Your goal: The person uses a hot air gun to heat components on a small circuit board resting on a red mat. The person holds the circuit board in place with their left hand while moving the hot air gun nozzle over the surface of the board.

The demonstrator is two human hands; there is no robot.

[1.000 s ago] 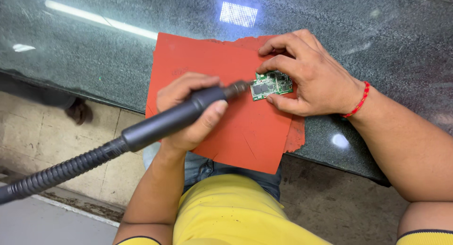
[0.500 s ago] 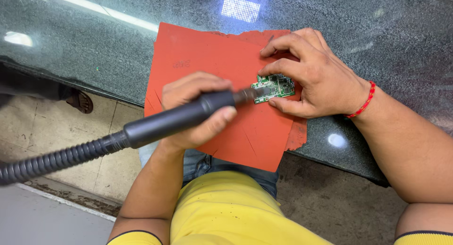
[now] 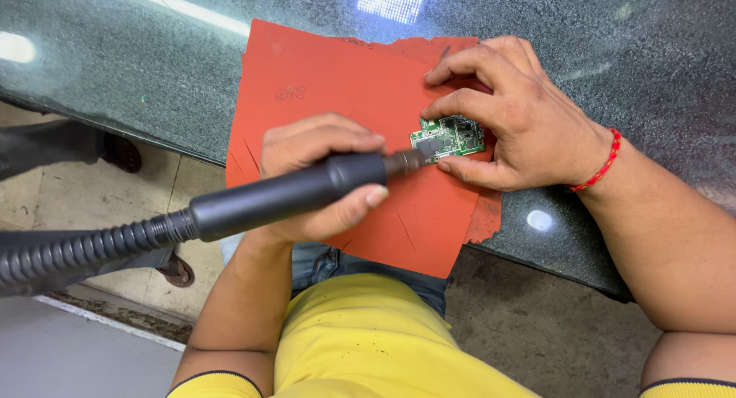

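Gripping one black hot-air wand (image 3: 284, 197), left hand (image 3: 318, 175); right hand (image 3: 521, 114) fingers pin one circuit board (image 3: 448, 137).

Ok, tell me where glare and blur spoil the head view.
Head view: ceiling lights glare off the dark stone counter at top centre and far left; sharp focus on the circuit board, the left hand and the right hand; no motion blur.

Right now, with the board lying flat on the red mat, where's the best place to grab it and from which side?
Probably pinch the green circuit board by its bare edges, coming from above on the right, as the right hand does. It lies flat on the red mat, and the hot-air tool in the left hand blocks its left end.
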